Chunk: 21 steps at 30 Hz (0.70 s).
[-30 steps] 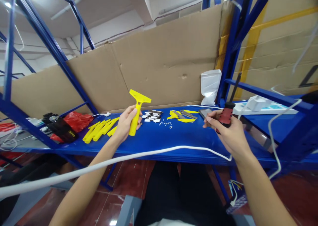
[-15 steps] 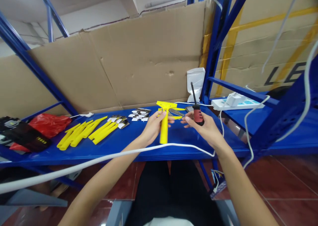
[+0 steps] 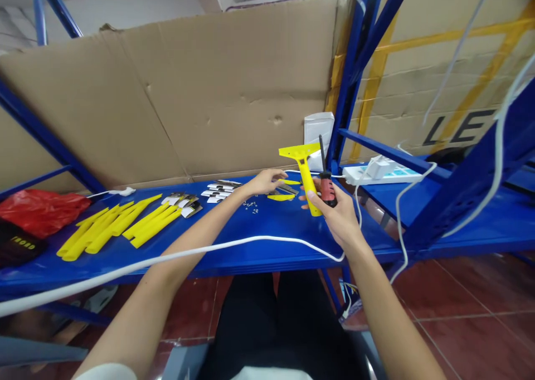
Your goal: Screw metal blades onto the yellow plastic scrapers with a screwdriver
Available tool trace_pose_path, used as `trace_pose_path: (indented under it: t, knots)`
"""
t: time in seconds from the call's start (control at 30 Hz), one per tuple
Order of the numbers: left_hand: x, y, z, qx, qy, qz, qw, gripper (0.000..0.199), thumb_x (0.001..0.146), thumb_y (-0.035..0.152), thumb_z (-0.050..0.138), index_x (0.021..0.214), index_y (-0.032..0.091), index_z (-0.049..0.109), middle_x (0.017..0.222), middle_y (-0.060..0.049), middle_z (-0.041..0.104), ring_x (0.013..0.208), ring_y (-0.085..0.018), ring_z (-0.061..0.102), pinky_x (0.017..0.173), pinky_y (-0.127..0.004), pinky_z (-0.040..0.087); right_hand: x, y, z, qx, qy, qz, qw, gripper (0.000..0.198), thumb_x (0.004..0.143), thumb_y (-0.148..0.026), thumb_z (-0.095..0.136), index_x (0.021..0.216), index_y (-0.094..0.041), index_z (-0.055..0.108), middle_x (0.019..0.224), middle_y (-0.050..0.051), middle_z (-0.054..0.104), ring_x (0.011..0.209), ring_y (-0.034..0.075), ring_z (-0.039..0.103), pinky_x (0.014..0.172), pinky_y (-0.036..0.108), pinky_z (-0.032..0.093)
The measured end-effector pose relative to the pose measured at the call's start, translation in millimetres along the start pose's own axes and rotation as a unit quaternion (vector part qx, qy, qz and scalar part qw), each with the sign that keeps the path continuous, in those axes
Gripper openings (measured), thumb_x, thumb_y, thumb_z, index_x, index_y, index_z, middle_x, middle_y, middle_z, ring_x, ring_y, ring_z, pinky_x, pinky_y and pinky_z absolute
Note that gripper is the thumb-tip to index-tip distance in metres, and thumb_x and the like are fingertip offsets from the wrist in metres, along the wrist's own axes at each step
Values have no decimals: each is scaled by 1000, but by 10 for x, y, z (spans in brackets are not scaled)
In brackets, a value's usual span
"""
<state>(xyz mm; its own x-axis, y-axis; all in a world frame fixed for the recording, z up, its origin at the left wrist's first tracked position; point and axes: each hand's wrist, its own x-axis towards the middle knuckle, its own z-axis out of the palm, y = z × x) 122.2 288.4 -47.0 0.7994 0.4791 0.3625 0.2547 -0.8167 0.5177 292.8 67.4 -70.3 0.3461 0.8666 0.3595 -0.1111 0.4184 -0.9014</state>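
My right hand (image 3: 340,210) is closed round a screwdriver (image 3: 328,189) with a red and black handle, its dark shaft pointing up. The same hand pinches the lower handle of a yellow T-shaped scraper (image 3: 306,174), whose wide head is raised to the left. My left hand (image 3: 267,181) is empty as far as I can see, with fingers stretched out beside a grey metal blade (image 3: 287,189) and a flat yellow strip (image 3: 281,198) on the blue shelf. Small screws (image 3: 251,205) lie scattered just below that hand.
Several yellow handles (image 3: 104,229) lie at the left, beside packs of black and white cards (image 3: 184,203). A red plastic bag (image 3: 42,207) sits further left. A white cable (image 3: 167,260) crosses in front. A power strip (image 3: 384,173) is at the right.
The yellow scraper has passed from my left hand to my right, which still holds the screwdriver. My left hand has let go and moved to the blade and yellow strip.
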Motion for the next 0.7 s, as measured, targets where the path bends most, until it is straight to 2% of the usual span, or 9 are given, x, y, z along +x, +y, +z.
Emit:
trace_pose_path:
  t: [0.1,0.17,0.3,0.47,0.6,0.7]
  knots:
    - [119,-191,-63,65,-59,4,996,30,78,10,74,104,18,87,112,-11,85,103,-27,78,100,-37,58,-7,-17,3,6,0,4,1000,63,75,-57,99,125,-25,75,130,10,82,101,33,84,84,46,74]
    - [163,-242,-77,107,-92,14,990,34,75,7,70,100,21,89,104,-7,86,96,-24,78,94,-33,57,-10,-29,6,11,-3,4,1000,61,77,-55,98,125,-26,75,129,9,82,102,33,84,86,46,73]
    - [170,-247,-61,196,-110,34,974,36,84,9,66,105,26,90,101,-6,87,91,-24,77,86,-31,54,-9,-36,7,28,-6,0,1000,56,78,-49,99,124,-26,76,127,8,82,102,32,84,86,44,73]
    - [126,-163,26,288,-105,53,951,26,93,11,64,97,21,88,91,-13,84,86,-26,76,85,-34,51,-16,-24,14,28,-9,2,1000,57,78,-51,99,124,-26,76,123,8,82,100,32,84,86,45,72]
    - [75,-54,66,314,-85,60,944,24,96,11,63,102,16,86,95,-16,83,95,-29,76,90,-37,51,-19,-24,14,15,3,-1,1000,57,79,-57,97,122,-26,76,119,8,82,102,34,84,84,46,73]
    - [5,16,30,300,-68,55,950,23,96,11,65,103,16,86,100,-16,83,103,-29,76,92,-37,51,-9,-39,-2,12,20,-2,1000,59,76,-58,99,120,-26,76,120,8,82,102,34,84,82,46,73]
